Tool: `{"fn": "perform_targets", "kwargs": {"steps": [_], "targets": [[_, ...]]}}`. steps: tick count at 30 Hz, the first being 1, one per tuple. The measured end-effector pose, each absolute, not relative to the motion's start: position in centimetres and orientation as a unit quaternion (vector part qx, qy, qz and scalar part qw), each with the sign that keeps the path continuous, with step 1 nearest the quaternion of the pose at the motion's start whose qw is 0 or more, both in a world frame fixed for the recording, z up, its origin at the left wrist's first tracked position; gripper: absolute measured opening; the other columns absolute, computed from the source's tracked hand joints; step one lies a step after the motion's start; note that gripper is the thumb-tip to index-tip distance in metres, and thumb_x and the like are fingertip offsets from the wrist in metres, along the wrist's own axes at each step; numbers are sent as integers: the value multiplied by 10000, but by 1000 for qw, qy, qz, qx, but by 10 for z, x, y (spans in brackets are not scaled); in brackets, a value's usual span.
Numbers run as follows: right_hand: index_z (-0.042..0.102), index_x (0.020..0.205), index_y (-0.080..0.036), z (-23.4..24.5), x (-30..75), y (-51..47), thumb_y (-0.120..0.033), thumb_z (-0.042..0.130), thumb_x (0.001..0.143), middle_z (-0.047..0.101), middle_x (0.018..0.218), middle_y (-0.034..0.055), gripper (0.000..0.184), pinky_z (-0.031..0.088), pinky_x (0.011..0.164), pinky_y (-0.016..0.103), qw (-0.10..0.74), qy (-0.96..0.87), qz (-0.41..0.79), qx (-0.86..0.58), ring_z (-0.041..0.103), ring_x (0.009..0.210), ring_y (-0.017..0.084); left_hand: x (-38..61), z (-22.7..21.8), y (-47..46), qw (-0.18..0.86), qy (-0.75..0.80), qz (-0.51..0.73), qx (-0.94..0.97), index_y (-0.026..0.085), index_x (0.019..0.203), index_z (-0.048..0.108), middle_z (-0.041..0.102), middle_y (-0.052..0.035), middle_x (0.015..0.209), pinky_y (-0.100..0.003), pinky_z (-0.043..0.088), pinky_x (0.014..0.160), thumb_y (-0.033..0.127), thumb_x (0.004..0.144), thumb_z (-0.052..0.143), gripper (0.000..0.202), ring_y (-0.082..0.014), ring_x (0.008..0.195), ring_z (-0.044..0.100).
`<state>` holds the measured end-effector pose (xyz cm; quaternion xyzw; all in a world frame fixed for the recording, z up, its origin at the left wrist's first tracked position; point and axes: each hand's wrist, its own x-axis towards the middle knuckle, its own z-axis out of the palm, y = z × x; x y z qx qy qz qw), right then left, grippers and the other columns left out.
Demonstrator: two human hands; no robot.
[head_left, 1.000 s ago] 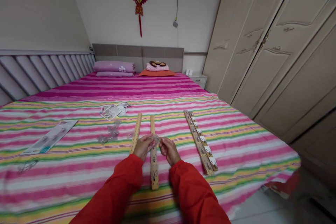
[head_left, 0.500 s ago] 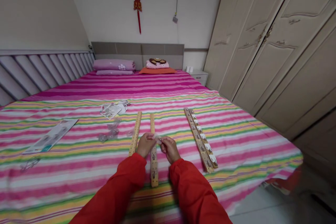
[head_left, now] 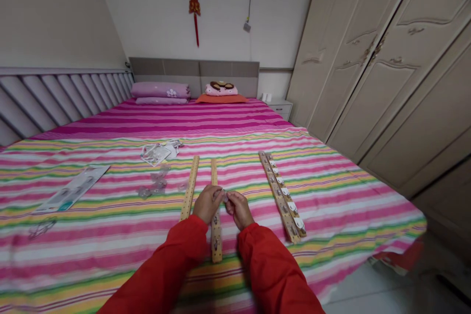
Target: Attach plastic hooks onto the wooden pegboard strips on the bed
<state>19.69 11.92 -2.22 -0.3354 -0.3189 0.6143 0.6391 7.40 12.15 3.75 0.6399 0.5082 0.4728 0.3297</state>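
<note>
My left hand and my right hand meet over a narrow wooden strip lying on the striped bedspread. Both hands are closed in a pinch on a small clear piece held between them, too small to name. A second wooden strip lies just left of my left hand. To the right lie two more strips fitted with several white hooks. Both sleeves are red.
Clear plastic bits and torn packets lie left of the strips, a printed card further left. The bed's edge runs along the right, with floor and a wardrobe beyond. Pillows sit at the headboard.
My hands have drawn closer together over the strip, and the fingertips now pinch the small clear piece more tightly. The view has shifted slightly.
</note>
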Motion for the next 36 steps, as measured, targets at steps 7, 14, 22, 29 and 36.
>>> {"fn": "perform_targets", "kwargs": {"steps": [7,14,22,29,36], "targets": [[569,666,-181,-25,197,120,-421,708,678,475,350,-72,277,166,321,192,637,-315,620,-334,305,285,49,65,32,140,445,536,485,529,162,792,690,669,-28,717,-242,454,632,335,695,626,208,-160,683,595],[553,649,-186,-22,196,118,-405,737,665,477,379,-82,287,150,319,184,642,-314,612,-339,306,291,40,64,40,149,431,513,373,642,148,620,692,620,-6,562,-239,412,588,388,571,718,247,-149,602,554],[581,670,-179,-20,197,117,-403,748,668,463,371,-84,279,163,337,186,653,-306,605,-339,290,304,39,61,45,154,479,506,304,649,151,555,686,613,4,497,-224,391,533,285,483,748,165,-130,536,529],[616,688,-176,-14,195,125,-404,755,659,566,500,-38,269,273,359,188,673,-259,609,-331,410,378,60,58,45,160,550,506,379,546,136,620,685,605,12,502,-212,400,510,283,450,789,248,-101,495,522],[684,720,-152,-3,182,153,-317,766,610,635,563,-5,215,386,412,206,651,-302,588,-374,517,443,92,48,43,177,532,521,471,473,142,584,648,587,29,482,-211,420,510,280,457,782,231,-87,472,517]]}}
